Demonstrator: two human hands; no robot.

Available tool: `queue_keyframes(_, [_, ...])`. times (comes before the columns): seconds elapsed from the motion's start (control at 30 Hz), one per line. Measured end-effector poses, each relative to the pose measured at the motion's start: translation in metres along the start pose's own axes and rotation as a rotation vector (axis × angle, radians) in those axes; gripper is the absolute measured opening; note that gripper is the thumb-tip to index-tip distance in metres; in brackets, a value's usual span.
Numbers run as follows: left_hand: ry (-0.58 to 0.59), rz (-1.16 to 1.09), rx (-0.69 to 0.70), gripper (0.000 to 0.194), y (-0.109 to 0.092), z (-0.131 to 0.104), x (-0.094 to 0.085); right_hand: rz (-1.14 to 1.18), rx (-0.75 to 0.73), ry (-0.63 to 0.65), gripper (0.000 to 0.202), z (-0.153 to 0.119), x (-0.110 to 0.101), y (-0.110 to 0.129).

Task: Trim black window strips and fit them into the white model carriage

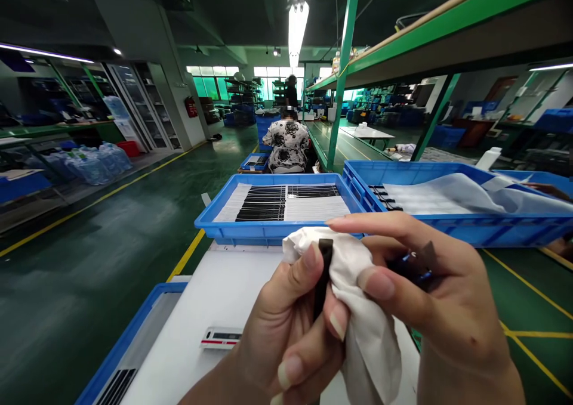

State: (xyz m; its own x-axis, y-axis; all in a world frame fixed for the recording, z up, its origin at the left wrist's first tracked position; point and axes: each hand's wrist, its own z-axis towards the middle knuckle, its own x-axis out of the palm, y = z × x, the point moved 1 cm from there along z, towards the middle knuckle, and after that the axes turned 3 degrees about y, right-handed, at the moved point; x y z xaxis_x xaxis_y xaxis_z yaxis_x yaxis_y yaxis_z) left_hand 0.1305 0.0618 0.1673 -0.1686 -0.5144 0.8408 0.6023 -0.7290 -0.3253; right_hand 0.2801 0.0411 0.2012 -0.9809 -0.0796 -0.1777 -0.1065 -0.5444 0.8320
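Observation:
My left hand [290, 318] is closed around a narrow flat black strip [323, 283], held upright with the thumb against its upper end. My right hand [441, 291] grips a white cloth [369, 339] between thumb and fingers. The cloth is bunched behind and beside the strip's top and hangs down below the hands. Something dark and shiny [418, 265] shows among the right fingers; what it is I cannot make out. On the white tabletop [219, 280] by my left wrist lies a small white object with a red stripe and dark window [221, 337], partly hidden.
Straight ahead a blue tray [210, 223] holds rows of black strips and white sheets. Another blue tray [447, 229] with white sheeting stands to the right, a third blue tray [150, 300] low left. A green shelf post [342, 83] rises ahead. A person [289, 142] sits beyond.

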Motion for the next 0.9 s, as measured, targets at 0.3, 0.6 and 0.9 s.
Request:
queue_keyframes(0.3, [0.05,-0.039,0.048,0.062,-0.002,-0.01,0.007,0.044,-0.024,0.042,0.025,0.004,0.018,0.003])
queue_keyframes(0.6, [0.054,-0.041,0.043,0.058,-0.005,-0.018,0.008,0.114,-0.086,0.038,0.022,0.005,0.029,0.004])
queue_keyframes(0.9, [0.2,-0.073,-0.033,0.054,-0.01,-0.023,0.005,0.069,-0.105,0.085,0.022,0.006,0.034,0.006])
